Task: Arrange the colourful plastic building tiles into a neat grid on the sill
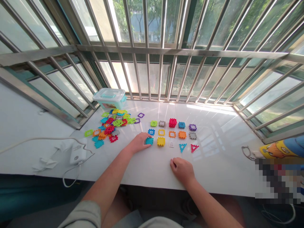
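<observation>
My left hand (140,142) has its thumb and forefinger closed around a teal square building tile (149,141) at the left end of the front row. Just behind it lies a blue frame tile (151,132), and to its right a yellow tile stack (161,142). Rows of tiles sorted by colour continue to the right, with a tall red stack (173,123) at the back. A white window tile (171,144), a blue triangle (182,147) and a red triangle (194,148) lie in front. Curled into a fist, my right hand (182,170) rests near the table's front edge; nothing shows in it.
A loose heap of mixed tiles (110,125) lies left of the rows, before a lidded plastic box (110,97). A white power strip (79,152) with cables sits at left. Metal bars (161,76) border the back; a yellow-and-blue item (275,150) lies at right.
</observation>
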A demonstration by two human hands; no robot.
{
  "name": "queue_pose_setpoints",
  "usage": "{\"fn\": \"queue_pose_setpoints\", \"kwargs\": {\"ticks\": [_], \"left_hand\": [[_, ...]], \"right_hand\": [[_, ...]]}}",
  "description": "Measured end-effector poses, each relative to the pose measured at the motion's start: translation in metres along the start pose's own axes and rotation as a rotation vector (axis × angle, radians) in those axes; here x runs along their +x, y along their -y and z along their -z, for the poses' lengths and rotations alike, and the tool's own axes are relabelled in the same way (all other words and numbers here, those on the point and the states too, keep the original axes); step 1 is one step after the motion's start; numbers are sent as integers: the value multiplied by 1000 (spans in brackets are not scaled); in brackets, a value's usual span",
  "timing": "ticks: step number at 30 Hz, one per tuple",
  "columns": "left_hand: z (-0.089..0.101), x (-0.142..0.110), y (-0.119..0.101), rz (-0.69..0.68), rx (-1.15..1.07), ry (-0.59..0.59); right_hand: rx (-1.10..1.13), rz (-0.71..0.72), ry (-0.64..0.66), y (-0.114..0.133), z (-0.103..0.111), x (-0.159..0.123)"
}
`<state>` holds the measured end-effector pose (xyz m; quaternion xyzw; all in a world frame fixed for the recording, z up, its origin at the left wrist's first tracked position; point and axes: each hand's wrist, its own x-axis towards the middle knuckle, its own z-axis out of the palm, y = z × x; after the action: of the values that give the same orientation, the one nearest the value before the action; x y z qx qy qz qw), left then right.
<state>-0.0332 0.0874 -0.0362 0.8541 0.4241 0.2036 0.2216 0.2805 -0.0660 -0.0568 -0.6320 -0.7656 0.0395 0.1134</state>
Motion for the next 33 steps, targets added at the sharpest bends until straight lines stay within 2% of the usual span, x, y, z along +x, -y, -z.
{"fn": "queue_pose_setpoints", "kwargs": {"ticks": [28, 33], "left_hand": [[-2, 0, 1, 20, 6, -26], [-7, 0, 1, 35, 26, -28]], "right_hand": [[7, -8, 2, 1, 1, 0], [7, -13, 12, 1, 2, 0]]}}
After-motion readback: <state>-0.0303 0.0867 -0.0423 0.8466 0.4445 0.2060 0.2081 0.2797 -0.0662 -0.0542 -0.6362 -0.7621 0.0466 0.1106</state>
